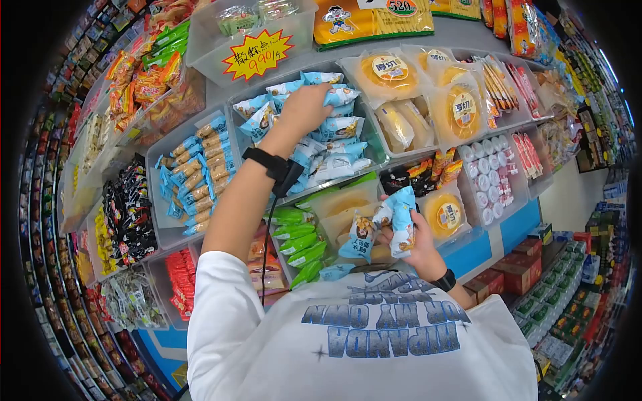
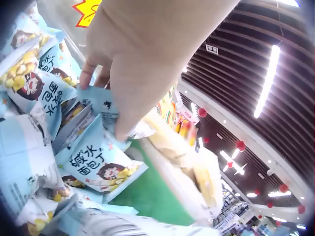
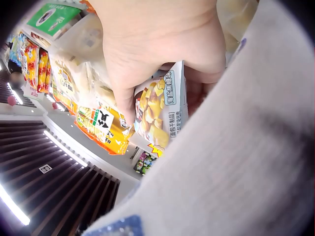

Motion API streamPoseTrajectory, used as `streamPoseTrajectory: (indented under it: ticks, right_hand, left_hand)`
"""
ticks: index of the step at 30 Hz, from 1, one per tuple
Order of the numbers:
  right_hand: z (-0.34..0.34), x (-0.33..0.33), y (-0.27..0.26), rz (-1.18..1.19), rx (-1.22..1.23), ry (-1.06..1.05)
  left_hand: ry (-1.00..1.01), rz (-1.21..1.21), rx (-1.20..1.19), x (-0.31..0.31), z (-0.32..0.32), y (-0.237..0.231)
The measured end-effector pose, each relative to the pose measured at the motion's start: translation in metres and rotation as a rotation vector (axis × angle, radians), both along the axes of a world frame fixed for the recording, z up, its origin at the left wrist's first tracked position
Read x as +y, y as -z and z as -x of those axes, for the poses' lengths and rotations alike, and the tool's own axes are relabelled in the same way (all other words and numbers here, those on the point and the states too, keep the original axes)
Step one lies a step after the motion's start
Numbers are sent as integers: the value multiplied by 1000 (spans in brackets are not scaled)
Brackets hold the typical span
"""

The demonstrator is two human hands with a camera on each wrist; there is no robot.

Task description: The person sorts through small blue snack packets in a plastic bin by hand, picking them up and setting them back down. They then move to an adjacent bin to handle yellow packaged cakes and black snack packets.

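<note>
While half-curled, right hand [image 3: 161, 44] around blue packet [image 1: 403, 227].

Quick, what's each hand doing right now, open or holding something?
Left hand: pinching a blue bread-cube packet.
Right hand: holding at least one blue bread-cube packet; exact count unclear.

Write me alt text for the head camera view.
A person's left hand grips a blue snack packet in a plastic tub of similar packets, while the right hand holds more blue packets. Other packaged snacks surround the tub.
</note>
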State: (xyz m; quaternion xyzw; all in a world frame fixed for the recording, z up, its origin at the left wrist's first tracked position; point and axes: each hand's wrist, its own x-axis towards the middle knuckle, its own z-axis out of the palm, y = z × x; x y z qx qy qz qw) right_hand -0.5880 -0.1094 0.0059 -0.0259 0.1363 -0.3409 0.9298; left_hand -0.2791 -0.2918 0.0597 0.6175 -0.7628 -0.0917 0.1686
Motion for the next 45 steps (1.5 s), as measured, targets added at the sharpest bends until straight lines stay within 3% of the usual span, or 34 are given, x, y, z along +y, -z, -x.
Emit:
streamPoseTrajectory:
  ticks: [3, 6, 8, 11, 13, 15, 17, 19, 20, 22, 23, 25, 29, 31, 33, 35, 39, 41, 45]
  right_hand:
    - [6, 4, -7, -11, 80, 64]
    - [11, 7, 0, 24, 237, 78]
    - [7, 7, 2, 8, 232, 54]
    - [-6, 8, 0, -25, 226, 8]
    - [-10, 9, 1, -43, 232, -10]
    - [-11, 9, 7, -41, 6, -54]
    - [-9, 7, 8, -6, -18, -74]
    - [-5, 10, -1, -25, 30, -45]
    - [-5, 11, -7, -26, 34, -42]
    - [-7, 13, -16, 20, 309, -5]
    - [-4, 13, -13, 22, 309, -7]
    - [0, 13, -3, 4, 64, -4]
    - [-1, 15, 0, -9, 33, -4]
    - [-3, 15, 0, -5, 94, -5]
    - [-5, 13, -1, -16, 107, -1]
    - [-7, 13, -1, -22, 121, 1]
    - [-9, 12, -6, 18, 201, 9]
    - [-8, 12, -7, 13, 168, 22]
    - [-7, 14, -11, 2, 257, 45]
  left_hand:
    - [-77, 45, 64, 21, -16, -44]
    - [-92, -179, 241, 41, -65, -67]
    - [-17, -296, 68, 51, -97, -59]
    - [-133, -434, -122, 65, -108, -43]
    - [-141, -382, -184, 70, -108, -15]
    - [-121, -220, -453, 71, -103, 2]
    - [-154, -255, -462, 63, -101, 8]
    - [-223, -331, -231, 60, -105, 12]
    - [-219, -332, -228, 58, -108, 12]
    - [-171, -395, -156, 56, -112, 7]
    - [-173, -393, -155, 57, -112, 6]
    - [-213, -221, -184, 66, -104, -7]
    - [-124, -9, -339, 84, -102, -6]
    - [24, -274, -341, 95, -100, -4]
    - [-45, -350, -325, 91, -92, -3]
    - [-57, -615, -312, 83, -88, -6]
    - [-58, -374, -253, 80, -88, 5]
    - [-148, -86, -402, 80, -83, -4]
    - [-162, 49, -487, 75, -90, -1]
